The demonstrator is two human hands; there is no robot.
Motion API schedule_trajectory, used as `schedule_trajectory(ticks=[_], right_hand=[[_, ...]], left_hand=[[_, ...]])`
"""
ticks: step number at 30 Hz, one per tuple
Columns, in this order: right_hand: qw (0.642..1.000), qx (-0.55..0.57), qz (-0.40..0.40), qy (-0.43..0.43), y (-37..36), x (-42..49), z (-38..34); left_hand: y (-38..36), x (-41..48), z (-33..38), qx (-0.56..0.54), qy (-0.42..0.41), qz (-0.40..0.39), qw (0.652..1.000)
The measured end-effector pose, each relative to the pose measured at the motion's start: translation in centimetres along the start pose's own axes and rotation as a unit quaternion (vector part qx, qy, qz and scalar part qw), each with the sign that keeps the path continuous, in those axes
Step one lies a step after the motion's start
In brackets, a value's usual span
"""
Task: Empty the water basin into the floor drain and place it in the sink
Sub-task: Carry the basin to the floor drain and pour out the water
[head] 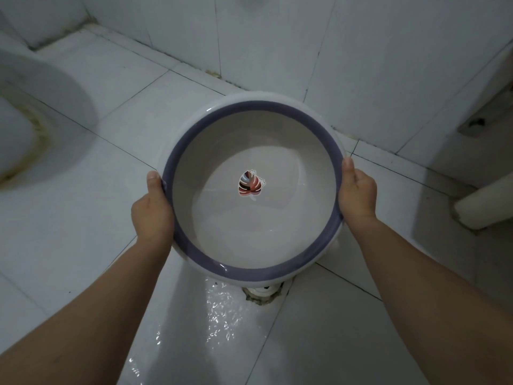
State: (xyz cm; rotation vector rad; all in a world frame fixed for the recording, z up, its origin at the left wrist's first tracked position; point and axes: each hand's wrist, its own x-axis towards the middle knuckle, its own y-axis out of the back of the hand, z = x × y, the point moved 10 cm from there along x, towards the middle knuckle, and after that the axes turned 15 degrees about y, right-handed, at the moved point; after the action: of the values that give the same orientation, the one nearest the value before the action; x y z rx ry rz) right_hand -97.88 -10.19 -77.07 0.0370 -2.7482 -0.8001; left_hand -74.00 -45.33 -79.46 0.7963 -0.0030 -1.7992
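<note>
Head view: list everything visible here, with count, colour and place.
basin: one, white with purple rim band, centre, held above the floor; leaf motif inside, a little water.
floor drain: one, whitish, partly hidden below the basin's near edge.
floor: white tiles, wet and glinting near the drain.
walls: white tiles, top.
toilet: one, white, far left, blurred.
white post: one, right edge; cannot tell what it is.
left hand: one, on the basin's left rim.
right hand: one, on the right rim.
</note>
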Motion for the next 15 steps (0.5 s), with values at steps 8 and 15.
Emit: schedule_trajectory(ticks=[8, 15], right_hand=[[1.0, 0.006, -0.003, -0.002, 0.13, -0.26, -0.06], [1.0, 0.011, 0.001, -0.014, 0.39, -0.8, 0.1]], left_hand=[[0.13, -0.19, -0.15, -0.004, 0.002, -0.002, 1.0], [0.22, -0.28, -0.25, -0.002, -0.01, -0.003, 1.0]])
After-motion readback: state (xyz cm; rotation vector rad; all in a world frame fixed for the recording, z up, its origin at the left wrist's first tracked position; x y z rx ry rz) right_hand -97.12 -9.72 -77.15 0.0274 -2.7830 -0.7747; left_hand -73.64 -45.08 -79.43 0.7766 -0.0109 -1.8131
